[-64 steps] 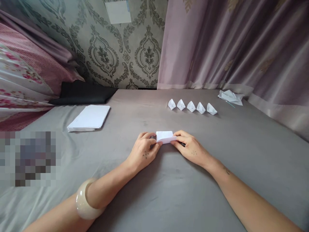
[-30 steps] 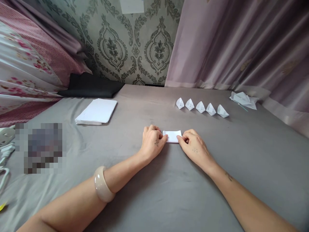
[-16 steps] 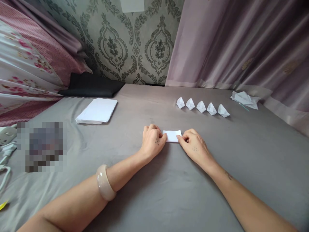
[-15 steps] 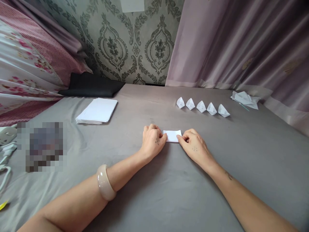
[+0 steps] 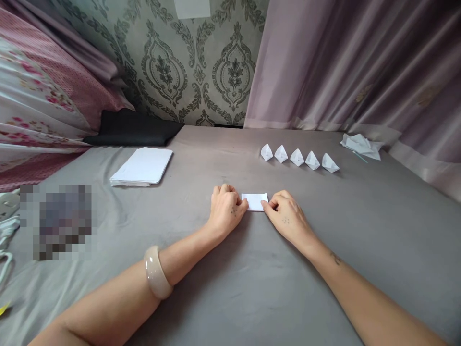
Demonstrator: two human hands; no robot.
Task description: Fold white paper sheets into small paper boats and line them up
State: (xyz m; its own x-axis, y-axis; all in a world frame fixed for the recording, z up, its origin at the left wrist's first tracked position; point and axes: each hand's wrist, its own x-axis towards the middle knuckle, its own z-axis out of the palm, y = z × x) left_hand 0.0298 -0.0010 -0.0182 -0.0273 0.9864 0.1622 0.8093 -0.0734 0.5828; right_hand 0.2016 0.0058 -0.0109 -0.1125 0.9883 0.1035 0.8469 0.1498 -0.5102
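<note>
A small white folded paper [image 5: 255, 202] lies on the grey cloth between my two hands. My left hand [image 5: 227, 207] is closed, with its thumb and fingertips pinching the paper's left edge. At the right edge my right hand [image 5: 287, 215] grips the same paper, its thumb on top and its other fingers curled. Beyond the right hand stands a row of several folded paper boats [image 5: 297, 157]. Some of the fingertips are hidden behind the thumbs and knuckles.
A stack of white paper sheets [image 5: 142, 166] lies to the left, with a black folded cloth [image 5: 135, 127] behind it. Crumpled white paper [image 5: 361, 145] sits at the far right by the curtain [image 5: 306, 62]. White cables [image 5: 7, 226] and a blurred patch [image 5: 65, 218] are at the left.
The whole view has shifted slightly, so things appear a little further left. Both hands keep their hold on the folded paper, which looks the same.
</note>
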